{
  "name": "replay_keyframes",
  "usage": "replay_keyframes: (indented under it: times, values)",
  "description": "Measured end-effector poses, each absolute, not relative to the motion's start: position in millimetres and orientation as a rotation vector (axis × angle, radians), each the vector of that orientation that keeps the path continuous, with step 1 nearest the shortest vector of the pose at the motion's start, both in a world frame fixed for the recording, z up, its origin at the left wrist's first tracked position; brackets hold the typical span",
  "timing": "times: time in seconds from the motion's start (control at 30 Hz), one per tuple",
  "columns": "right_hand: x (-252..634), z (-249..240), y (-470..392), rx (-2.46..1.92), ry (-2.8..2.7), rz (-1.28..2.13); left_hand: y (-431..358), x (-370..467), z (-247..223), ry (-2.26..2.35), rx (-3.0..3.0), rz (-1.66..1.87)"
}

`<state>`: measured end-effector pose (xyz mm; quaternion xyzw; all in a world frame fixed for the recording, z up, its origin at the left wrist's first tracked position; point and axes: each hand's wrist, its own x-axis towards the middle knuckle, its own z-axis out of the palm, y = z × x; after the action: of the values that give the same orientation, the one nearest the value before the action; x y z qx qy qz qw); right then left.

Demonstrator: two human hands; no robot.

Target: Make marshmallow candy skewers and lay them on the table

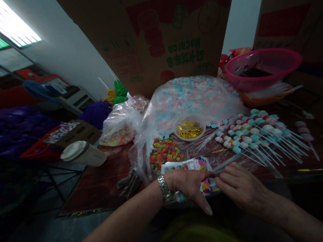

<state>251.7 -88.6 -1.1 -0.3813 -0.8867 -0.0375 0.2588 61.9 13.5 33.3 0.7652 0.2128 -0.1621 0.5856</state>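
Observation:
My left hand [190, 188], with a metal watch at the wrist, lies over printed plastic bags [196, 164], its thumb stretched away from the fingers. Between my hands a colourful printed end of a bag [206, 188] shows. The bent fingers of my right hand [243, 186] pinch at that bag's edge; the exact grip is partly hidden. Just beyond are loose ring-shaped candies [165, 153] and a clear round tub [204, 135] holding gold twist ties [190, 131]. Several marshmallow skewers [248, 136] lie to the right on white sticks.
A large clear bag of pastel marshmallows [191, 94] stands against a cardboard box [151, 40]. At left are a lidded cup [84, 153] and a smaller candy bag [118, 134]. A pink basket [285, 64] sits at the back right. Gloves [130, 183] lie near the table's front edge.

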Motion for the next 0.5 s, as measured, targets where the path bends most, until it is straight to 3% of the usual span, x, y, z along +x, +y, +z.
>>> replay_keyframes:
  times: [0.2, 0.27, 0.4, 0.47, 0.5]
  values:
    - [219, -24, -88, -1.243, -2.097, 0.294, 1, 85, 35, 0.635, 2.378, -0.314]
    - [214, -29, -88, -1.312, -1.92, 0.47, -9, 83, 37, 0.691, 2.478, -0.141]
    - [222, -27, -91, -1.449, -1.614, 0.627, -18, 57, 38, 0.857, 2.217, 0.768]
    - [223, -23, -91, -1.508, -1.518, 0.638, -14, 46, 32, 1.17, 1.581, 1.223]
    - [221, -21, -91, -1.515, -1.495, 0.665, -11, 43, 28, 1.212, 1.238, 1.267]
